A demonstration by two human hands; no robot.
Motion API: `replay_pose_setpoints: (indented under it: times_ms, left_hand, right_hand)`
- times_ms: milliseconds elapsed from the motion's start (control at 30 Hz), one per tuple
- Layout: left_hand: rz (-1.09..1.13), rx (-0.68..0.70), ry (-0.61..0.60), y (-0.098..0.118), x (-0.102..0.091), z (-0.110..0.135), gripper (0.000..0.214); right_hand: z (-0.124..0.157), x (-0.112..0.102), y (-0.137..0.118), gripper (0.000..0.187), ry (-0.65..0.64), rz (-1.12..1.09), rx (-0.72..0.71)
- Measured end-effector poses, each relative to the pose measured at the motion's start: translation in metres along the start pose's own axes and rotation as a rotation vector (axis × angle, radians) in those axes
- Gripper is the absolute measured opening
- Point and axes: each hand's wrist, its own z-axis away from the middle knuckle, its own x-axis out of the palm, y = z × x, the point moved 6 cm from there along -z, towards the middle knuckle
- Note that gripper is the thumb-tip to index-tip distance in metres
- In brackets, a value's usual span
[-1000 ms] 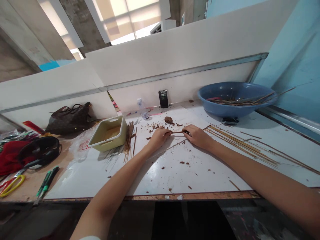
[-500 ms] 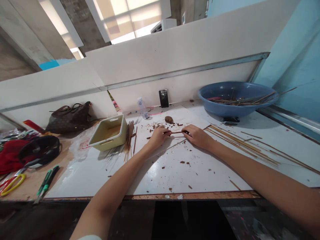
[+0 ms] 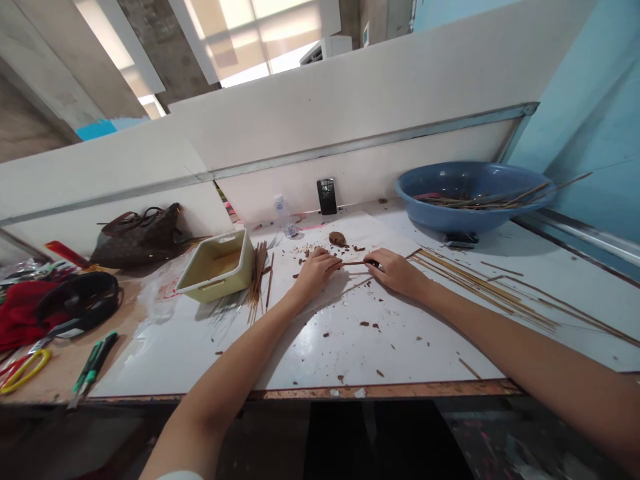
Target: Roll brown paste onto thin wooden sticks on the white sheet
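Note:
My hands are close together over a white board (image 3: 345, 347), both pinching a thin brown stick (image 3: 356, 263) from opposite ends. My left hand (image 3: 315, 275) grips one end and my right hand (image 3: 395, 273) the other, with a dark coating visible near the right fingertips. Just beyond my left hand sits a lump of brown clay-like material (image 3: 337, 239). Brown crumbs (image 3: 305, 255) are scattered around my hands. To the right lie many long thin sticks (image 3: 485, 290).
A blue bowl (image 3: 465, 220) holds more sticks at the back right. A cream tray (image 3: 216, 268) stands to the left beside a stick bundle (image 3: 257, 283). A plastic bottle (image 3: 285, 217), a phone (image 3: 327, 197), a brown handbag (image 3: 140, 237), and scissors (image 3: 25, 371) lie around. A low wall runs behind.
Both hands stay almost in place on the stick. The view has shifted only slightly.

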Motion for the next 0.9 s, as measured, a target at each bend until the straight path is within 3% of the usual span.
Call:
replay_pose_setpoints:
  times_ms: [267, 667, 900]
  left_hand:
    - [-0.008, -0.034, -0.001, -0.006, 0.004, 0.0, 0.018]
    - [-0.034, -0.071, -0.181, -0.011, 0.019, -0.002, 0.019]
    - [-0.062, -0.077, -0.209, -0.008, 0.019, -0.002, 0.023]
  right_hand:
    - [0.0, 0.001, 0.002, 0.019, 0.013, 0.015, 0.003]
    - [0.0, 0.0, -0.004, 0.021, -0.012, 0.012, -0.007]
    - [0.0, 0.001, -0.003, 0.023, -0.023, 0.015, 0.003]
